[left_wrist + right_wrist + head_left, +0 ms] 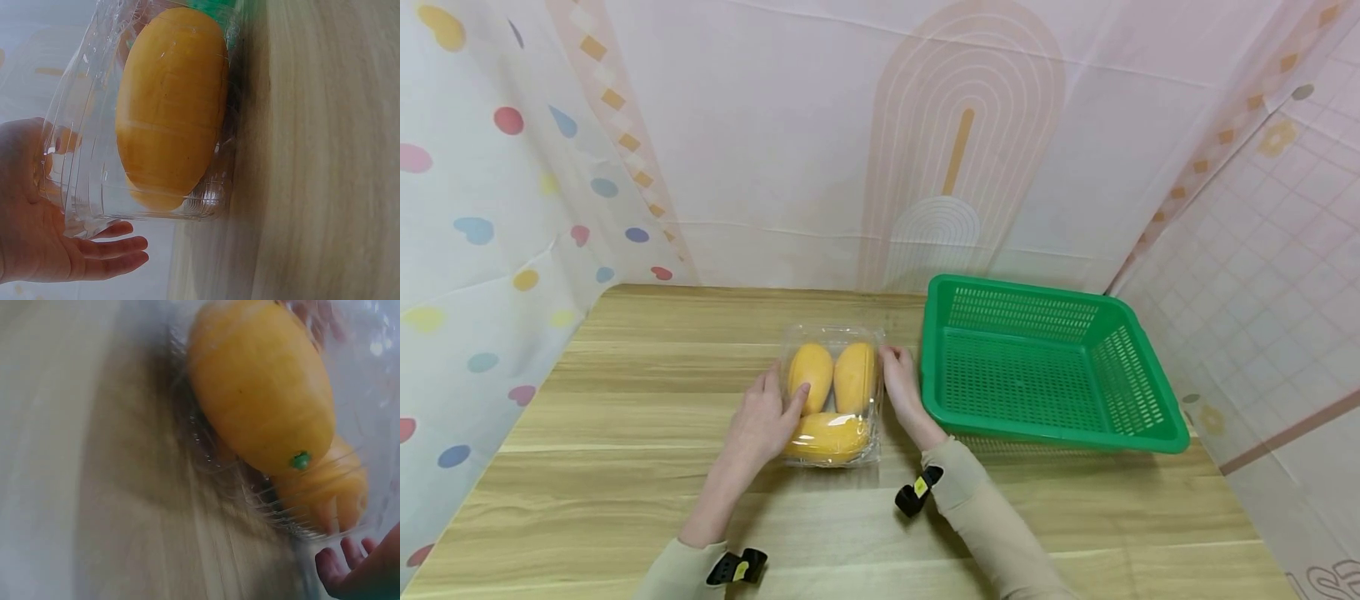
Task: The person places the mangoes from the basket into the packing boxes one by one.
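A clear plastic box [833, 333] with three yellow mangoes, two upright side by side and one mango [827, 437] crosswise at the near end, lies between my hands. My left hand [766, 421] holds its left side, thumb over the top. In the left wrist view, the left fingers [115, 256] reach past the wall of the box. At the box's right edge, my right hand [904, 387] grips with bent fingers. A green stem nub shows on one mango [259, 387] in the right wrist view, the right fingertips [331, 565] close by the box's corner.
A green perforated plastic basket [1052, 433] stands to the right, just beside my right hand. The wood-grain table [625, 400] ends at a patterned cloth wall [775, 167] at the back. Both wrists wear black straps.
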`<move>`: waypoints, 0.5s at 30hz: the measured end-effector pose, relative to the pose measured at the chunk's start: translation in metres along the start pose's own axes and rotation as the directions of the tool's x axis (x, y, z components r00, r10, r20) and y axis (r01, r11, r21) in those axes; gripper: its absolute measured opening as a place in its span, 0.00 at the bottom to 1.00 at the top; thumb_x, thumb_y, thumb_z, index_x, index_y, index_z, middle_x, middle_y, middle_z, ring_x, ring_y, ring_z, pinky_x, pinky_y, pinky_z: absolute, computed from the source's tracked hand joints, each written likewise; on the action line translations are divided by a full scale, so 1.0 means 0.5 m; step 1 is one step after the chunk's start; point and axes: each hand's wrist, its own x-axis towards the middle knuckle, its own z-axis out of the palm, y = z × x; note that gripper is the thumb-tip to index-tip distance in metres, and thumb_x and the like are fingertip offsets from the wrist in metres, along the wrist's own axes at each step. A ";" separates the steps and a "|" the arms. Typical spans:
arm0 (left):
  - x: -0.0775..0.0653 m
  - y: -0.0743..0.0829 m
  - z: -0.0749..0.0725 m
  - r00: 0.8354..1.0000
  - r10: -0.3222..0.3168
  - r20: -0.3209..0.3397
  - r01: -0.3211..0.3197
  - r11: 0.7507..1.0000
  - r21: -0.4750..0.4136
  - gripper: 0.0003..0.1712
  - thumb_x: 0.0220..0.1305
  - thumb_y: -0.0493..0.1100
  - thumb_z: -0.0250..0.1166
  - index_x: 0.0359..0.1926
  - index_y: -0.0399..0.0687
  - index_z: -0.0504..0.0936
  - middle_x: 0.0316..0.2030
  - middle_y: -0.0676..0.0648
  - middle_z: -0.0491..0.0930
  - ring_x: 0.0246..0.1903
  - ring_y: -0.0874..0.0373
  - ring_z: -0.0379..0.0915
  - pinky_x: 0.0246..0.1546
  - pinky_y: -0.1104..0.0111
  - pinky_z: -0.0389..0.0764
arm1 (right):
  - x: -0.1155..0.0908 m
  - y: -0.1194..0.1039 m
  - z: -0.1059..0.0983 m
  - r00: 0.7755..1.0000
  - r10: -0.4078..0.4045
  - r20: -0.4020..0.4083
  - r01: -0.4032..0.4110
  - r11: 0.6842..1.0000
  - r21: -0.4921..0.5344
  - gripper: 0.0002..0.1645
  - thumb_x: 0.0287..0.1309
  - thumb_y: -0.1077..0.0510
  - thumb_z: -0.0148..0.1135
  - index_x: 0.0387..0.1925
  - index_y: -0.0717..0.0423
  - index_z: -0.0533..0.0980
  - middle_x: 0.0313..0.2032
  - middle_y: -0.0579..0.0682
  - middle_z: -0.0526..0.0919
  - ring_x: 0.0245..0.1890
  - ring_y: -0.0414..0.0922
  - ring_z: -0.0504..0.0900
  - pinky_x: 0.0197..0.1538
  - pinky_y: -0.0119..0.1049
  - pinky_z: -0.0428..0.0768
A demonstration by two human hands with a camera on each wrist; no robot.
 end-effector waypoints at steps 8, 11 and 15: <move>-0.001 -0.001 0.002 1.000 0.003 0.004 -0.003 1.000 -0.007 0.44 0.71 0.59 0.44 0.71 0.28 0.47 0.66 0.23 0.56 0.64 0.27 0.57 0.62 0.40 0.65 | 0.041 0.007 0.007 0.998 0.060 -0.010 -0.058 0.989 0.138 0.14 0.65 0.53 0.48 0.23 0.51 0.68 0.21 0.42 0.68 0.23 0.38 0.66 0.29 0.29 0.66; -0.002 -0.001 0.002 1.000 0.000 0.005 0.000 1.000 -0.012 0.44 0.71 0.60 0.43 0.71 0.28 0.47 0.66 0.22 0.56 0.64 0.27 0.57 0.62 0.40 0.65 | 0.050 0.008 0.007 0.998 0.057 0.015 -0.059 0.985 0.163 0.17 0.65 0.53 0.47 0.19 0.49 0.65 0.17 0.41 0.64 0.19 0.37 0.63 0.25 0.29 0.63; -0.002 -0.001 0.002 1.000 0.003 0.000 -0.003 1.000 -0.013 0.44 0.71 0.60 0.43 0.71 0.28 0.47 0.66 0.22 0.57 0.63 0.27 0.57 0.62 0.40 0.65 | 0.058 0.006 0.009 0.999 0.034 0.014 -0.036 0.987 0.159 0.17 0.63 0.54 0.49 0.17 0.50 0.66 0.16 0.42 0.64 0.18 0.38 0.63 0.24 0.29 0.62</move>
